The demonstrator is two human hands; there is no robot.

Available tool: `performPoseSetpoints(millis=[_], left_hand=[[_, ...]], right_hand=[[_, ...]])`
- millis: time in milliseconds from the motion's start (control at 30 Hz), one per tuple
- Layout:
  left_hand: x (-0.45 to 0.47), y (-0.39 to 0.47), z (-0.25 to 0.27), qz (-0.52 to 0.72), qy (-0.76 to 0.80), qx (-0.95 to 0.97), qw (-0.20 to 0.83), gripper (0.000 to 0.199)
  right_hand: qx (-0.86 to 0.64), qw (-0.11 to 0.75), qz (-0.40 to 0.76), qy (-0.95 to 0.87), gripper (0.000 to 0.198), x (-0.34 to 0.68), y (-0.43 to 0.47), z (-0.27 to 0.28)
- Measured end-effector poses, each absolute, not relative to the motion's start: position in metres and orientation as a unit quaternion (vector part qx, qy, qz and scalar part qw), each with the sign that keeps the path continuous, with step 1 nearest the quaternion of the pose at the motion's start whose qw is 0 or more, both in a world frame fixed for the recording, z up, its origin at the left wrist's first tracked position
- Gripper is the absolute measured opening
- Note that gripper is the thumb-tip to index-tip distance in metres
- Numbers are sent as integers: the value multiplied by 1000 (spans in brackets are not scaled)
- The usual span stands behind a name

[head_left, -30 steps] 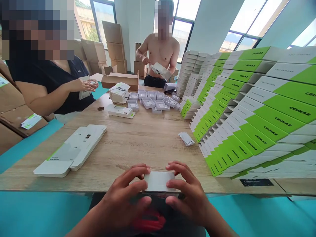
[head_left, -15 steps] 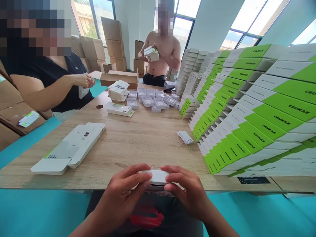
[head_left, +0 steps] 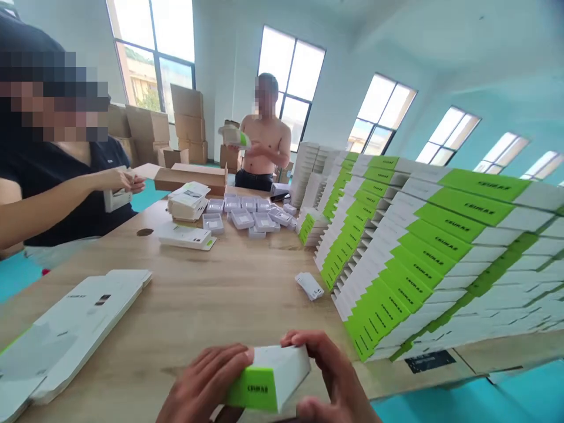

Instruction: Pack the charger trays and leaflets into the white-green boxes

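Box (head_left: 268, 379) held up at the near side of the table (head_left: 211, 299).
From here, flat cartons (head_left: 83, 317) lie piled at the left, perhaps for easy reach. The left hand (head_left: 202, 382) grasps the box, fingers laid over its top, seemingly to steady it. The right hand (head_left: 337, 376) curls fingers onto its far right corner; whether the thumb presses too, I cannot tell. Rightmost, stacked boxes (head_left: 409, 264) stand close together, likely so the rows prop one another.
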State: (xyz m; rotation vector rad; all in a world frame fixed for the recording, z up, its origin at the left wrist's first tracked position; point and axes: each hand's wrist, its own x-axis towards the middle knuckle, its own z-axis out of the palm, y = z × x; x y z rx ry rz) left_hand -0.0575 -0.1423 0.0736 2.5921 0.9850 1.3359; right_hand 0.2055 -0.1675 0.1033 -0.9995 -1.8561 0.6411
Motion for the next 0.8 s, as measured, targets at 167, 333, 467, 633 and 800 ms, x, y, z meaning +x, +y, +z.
performPoseSetpoints(millis=[167, 333, 467, 633, 800], left_hand=[[-53, -77, 100, 395, 194, 880, -177, 38], [-46, -23, 35, 466, 323, 816, -112, 52], [-51, -6, 0, 415, 332, 847, 5, 61], [-51, -2, -1, 416, 317, 852, 20, 56], [-39, -4, -6, 367, 337, 866, 43, 46]], right_hand=[[-527, 280, 209, -775, 53, 189, -117, 148], [-597, 228, 52, -768, 57, 174, 2, 145], [-691, 252, -46, -676, 47, 202, 109, 163], [-700, 293, -113, -642, 35, 253, 169, 197], [-613, 257, -61, -745, 31, 214, 197, 155]])
